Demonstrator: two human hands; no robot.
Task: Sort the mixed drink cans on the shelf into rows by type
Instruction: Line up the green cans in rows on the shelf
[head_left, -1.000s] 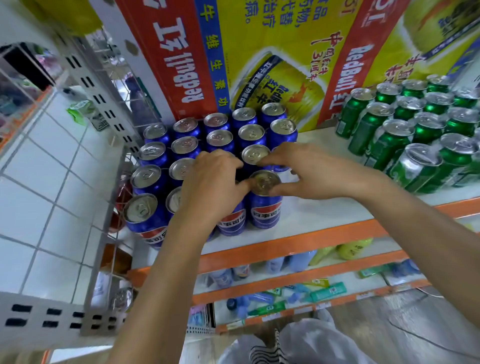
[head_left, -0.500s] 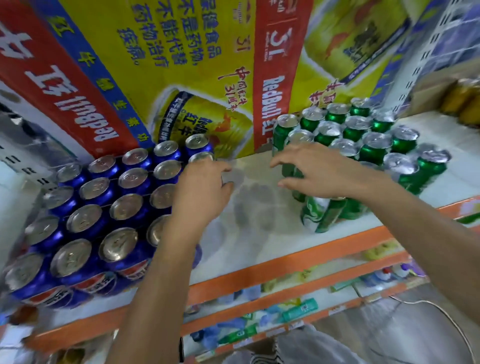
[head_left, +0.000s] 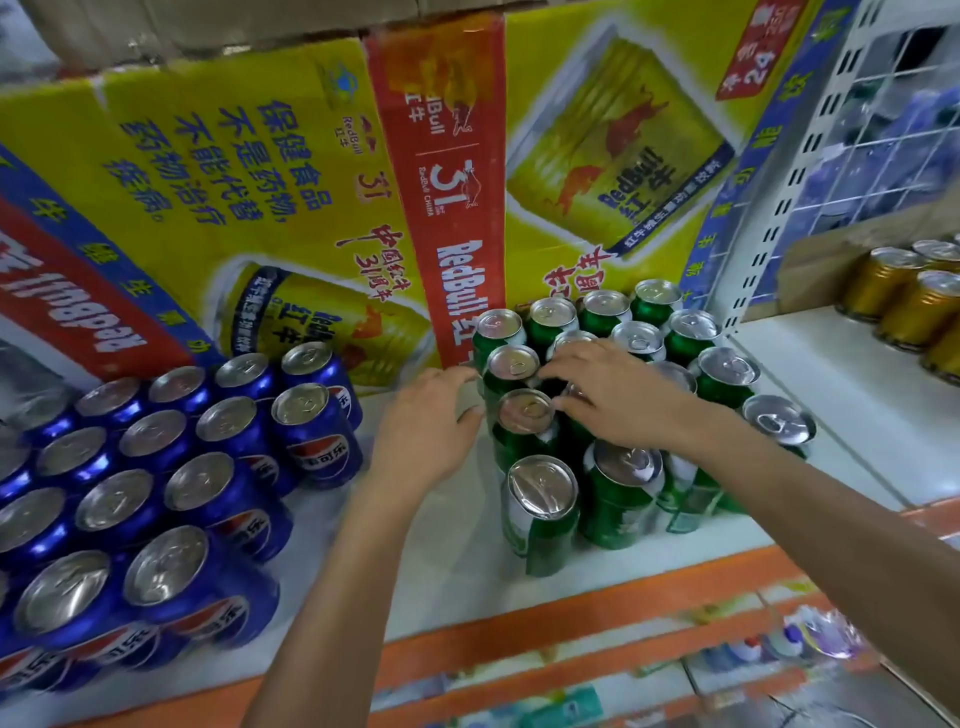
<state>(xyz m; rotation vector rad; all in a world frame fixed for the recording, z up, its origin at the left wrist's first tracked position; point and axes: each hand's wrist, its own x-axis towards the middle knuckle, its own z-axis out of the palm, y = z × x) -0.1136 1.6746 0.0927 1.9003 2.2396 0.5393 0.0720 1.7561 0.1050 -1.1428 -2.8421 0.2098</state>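
A yellow-and-red carton (head_left: 311, 182) is stood behind both hands, on the white shelf (head_left: 457, 571) beneath them. Blue cans (head_left: 317, 447) are massed well left of the left hand (head_left: 426, 421). Green cans (head_left: 618, 499) are clustered at the hands. The left hand is laid, fingers straight, against their side, and the right hand (head_left: 618, 395) is spread flat over their tops. Gold cans (head_left: 883, 283) are seen far right of it.

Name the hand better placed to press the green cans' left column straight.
Left, probably: the left hand is open beside the green cans' outer side, while the right hand lies over tops mid-cluster.
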